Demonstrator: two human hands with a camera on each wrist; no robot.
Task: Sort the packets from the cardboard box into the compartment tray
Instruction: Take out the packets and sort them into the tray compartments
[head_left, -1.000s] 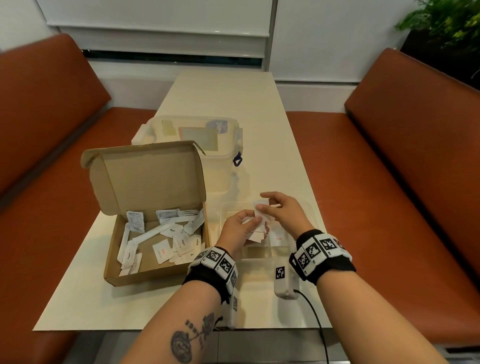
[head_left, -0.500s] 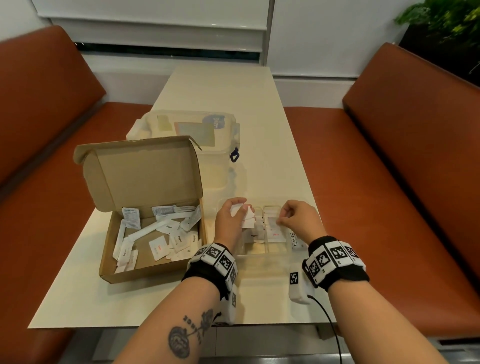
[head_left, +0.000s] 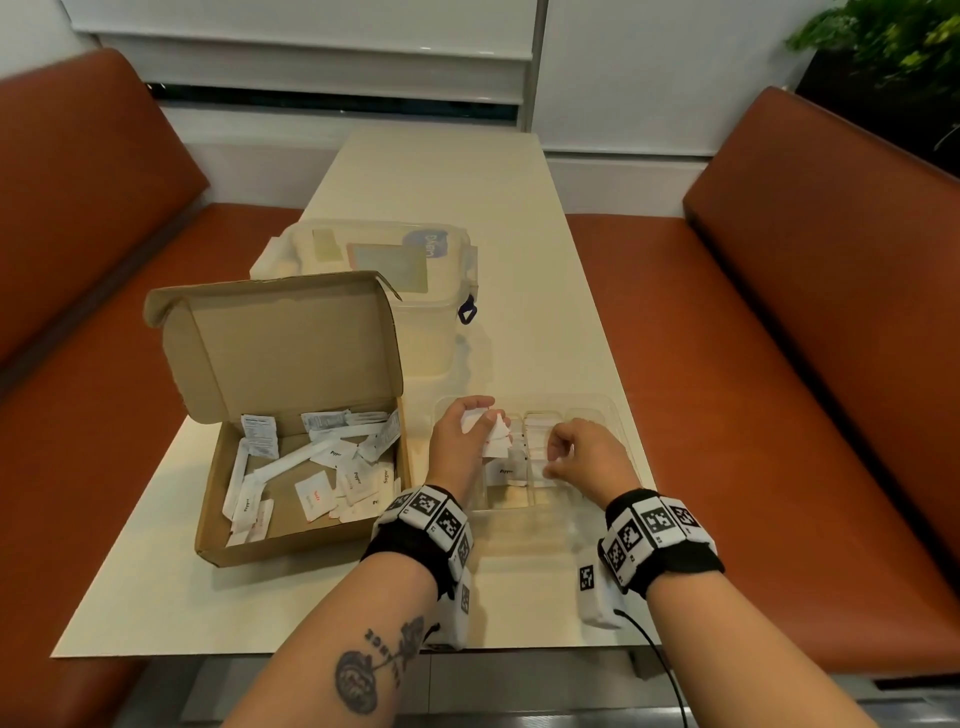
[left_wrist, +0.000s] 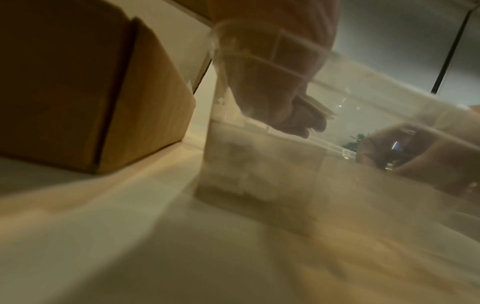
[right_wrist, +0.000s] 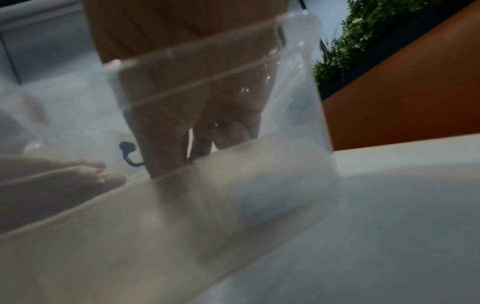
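An open cardboard box (head_left: 306, 540) at the table's front left holds several white packets (head_left: 317, 467). Right of it stands the clear compartment tray (head_left: 597, 404), with a few packets lying in its compartments. My left hand (head_left: 465, 439) hovers over the tray's left end and grips a small bunch of white packets (head_left: 493, 441); the left wrist view shows the bunch (left_wrist: 319, 109) through the tray wall (left_wrist: 259, 164). My right hand (head_left: 576, 460) is over the middle compartments, its fingers (right_wrist: 168, 156) curled down into the tray. Whether they pinch a packet is hidden.
A clear lidded storage tub (head_left: 395, 280) with a blue clip stands behind the box. Orange benches (head_left: 779, 364) flank the narrow table, and a plant (head_left: 883, 47) is at the far right. A black cable (head_left: 660, 654) hangs off the near table edge.
My right hand left the left hand's bunch, went down over the tray's right side, then shifted slightly left. The left hand stayed over the tray's left end with its bunch.
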